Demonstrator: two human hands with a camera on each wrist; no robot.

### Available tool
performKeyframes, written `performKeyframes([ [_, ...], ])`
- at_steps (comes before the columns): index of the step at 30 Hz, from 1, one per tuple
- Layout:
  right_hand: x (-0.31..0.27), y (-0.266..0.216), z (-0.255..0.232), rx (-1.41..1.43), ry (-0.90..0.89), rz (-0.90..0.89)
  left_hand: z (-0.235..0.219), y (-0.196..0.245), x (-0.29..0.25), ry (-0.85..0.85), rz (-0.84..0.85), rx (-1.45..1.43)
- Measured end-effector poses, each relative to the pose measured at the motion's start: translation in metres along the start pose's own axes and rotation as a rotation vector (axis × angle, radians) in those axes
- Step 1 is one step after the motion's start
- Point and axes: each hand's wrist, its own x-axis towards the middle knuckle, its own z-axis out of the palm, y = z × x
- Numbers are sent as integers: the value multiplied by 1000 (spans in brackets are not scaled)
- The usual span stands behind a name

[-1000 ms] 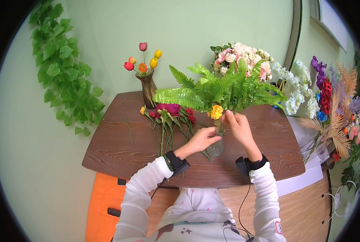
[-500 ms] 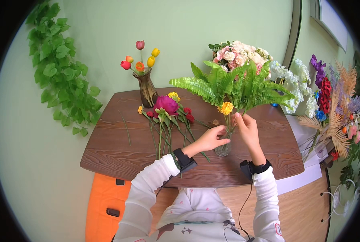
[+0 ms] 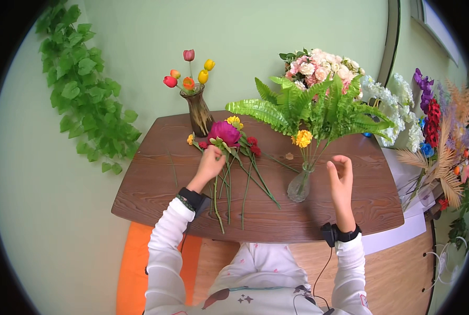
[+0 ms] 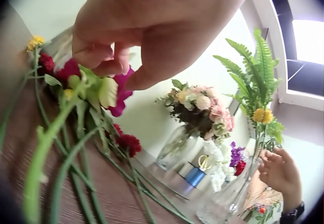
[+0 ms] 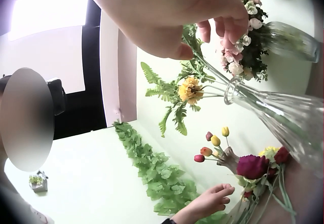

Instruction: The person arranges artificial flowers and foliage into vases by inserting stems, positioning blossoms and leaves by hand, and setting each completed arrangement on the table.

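Observation:
My left hand point(image 3: 210, 167) hovers right at a magenta peony point(image 3: 225, 133) lying among loose stems on the table. In the left wrist view its loosely bent fingers point(image 4: 93, 54) and thumb overlap the bloom, with a gap between them. My right hand point(image 3: 341, 177) holds nothing, fingers loosely bent, just right of a clear glass vase point(image 3: 299, 187). Standing in that vase are green fern fronds point(image 3: 276, 112) and a yellow flower point(image 3: 302, 138). Small red flowers point(image 3: 254, 148) and another yellow bloom point(image 3: 234, 122) lie around the peony.
A brown glass vase point(image 3: 199, 113) with several tulips stands at the table's back left. Pink and white roses point(image 3: 323, 68) are behind the fern. More flowers point(image 3: 431, 126) crowd the right side, beyond the wooden table point(image 3: 155, 194). An ivy garland point(image 3: 76, 89) hangs on the left wall.
My left hand has left the glass vase and moved left to the peony. My right hand has drawn away rightward from the stems. The fern and yellow flower stay in the vase.

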Motion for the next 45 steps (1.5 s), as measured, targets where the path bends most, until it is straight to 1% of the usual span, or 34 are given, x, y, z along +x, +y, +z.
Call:
performKeyframes([
  [2, -9, -11, -2, 78, 26, 69, -7, -15, -3, 127, -65, 125],
  [3, -13, -14, -1, 117, 9, 57, -10, -22, -4, 127, -66, 127],
  [5, -19, -20, 2, 150, -23, 61, -16, -24, -5, -212, -376, 21],
  [6, -22, -22, 4, 182, -55, 67, -17, -25, -7, -211, -376, 21],
  [8, -25, -24, 7, 190, -81, 46, -17, -26, -10, -376, -435, -222],
  [10, -29, -25, 12, 204, -133, -13, -16, -26, -13, -360, -426, -246],
  [12, -32, -24, 16, 237, -155, -1, -14, -24, -15, -346, -416, -272],
  [14, -34, -25, 18, 217, -207, 17, -18, -15, -16, -294, -409, -427],
  [15, -35, -25, 20, 200, -202, -9, -21, -11, -16, -290, -407, -426],
  [16, -36, -26, 22, 201, -204, -12, -27, 0, -17, -271, -419, -510],
  [17, -37, -28, 23, 210, -251, 0, -31, 10, -18, -253, -431, -595],
  [18, -38, -30, 25, 219, -298, 14, -33, 17, -20, -252, -431, -596],
  [20, -40, -31, 29, 217, -319, 11, -37, 29, -26, -175, -331, -772],
  [21, -41, -33, 30, 192, -374, 26, -39, 36, -30, -174, -332, -772],
  [22, -42, -35, 32, 166, -430, 39, -42, 44, -35, -175, -276, -843],
  [23, -43, -35, 35, 181, -455, 50, -44, 52, -40, -173, -217, -914],
  [24, -43, -38, 37, 182, -458, 47, -45, 59, -46, -169, -216, -915],
  [26, -42, -50, 40, 166, -546, 75, -46, 76, -58, -255, -135, -984],
  [27, -42, -56, 44, 190, -545, 32, -46, 86, -64, -308, -93, -985],
  [28, -40, -62, 46, 189, -547, 29, -45, 95, -70, -349, -66, -993],
  [30, -36, -75, 49, 174, -585, -2, -44, 116, -80, -424, -48, -1019],
  [31, -35, -82, 49, 172, -585, -3, -43, 126, -84, -423, -47, -1020],
  [33, -33, -94, 49, 170, -604, -66, -40, 143, -90, -521, 38, -985],
  [34, -30, -88, 46, 166, -602, -66, -36, 147, -91, -523, 41, -988],
  [36, -24, -73, 37, 140, -743, -204, -29, 156, -93, -616, 78, -794],
  [37, -25, -77, 34, 134, -742, -204, -26, 165, -94, -585, 107, -835],
  [38, -28, -84, 30, 257, -686, -100, -20, 168, -94, -587, 109, -842],
  [39, -30, -88, 26, 378, -624, 1, -14, 169, -94, -606, 152, -847],
  [40, -29, -82, 21, 372, -619, 1, -8, 171, -93, -625, 196, -851],
  [41, -28, -70, 14, 240, -553, -135, -5, 176, -93, -630, 200, -856],
  [42, -28, -63, 9, 108, -484, -270, -3, 183, -91, -539, 316, -781],
  [43, -33, -63, 6, 311, -405, -120, 0, 187, -89, -446, 429, -703],
  [44, -31, -63, 1, 305, -398, -121, 4, 187, -85, -452, 435, -708],
  [45, -29, -62, -7, 153, -378, -252, 10, 185, -80, -417, 458, -679],
])
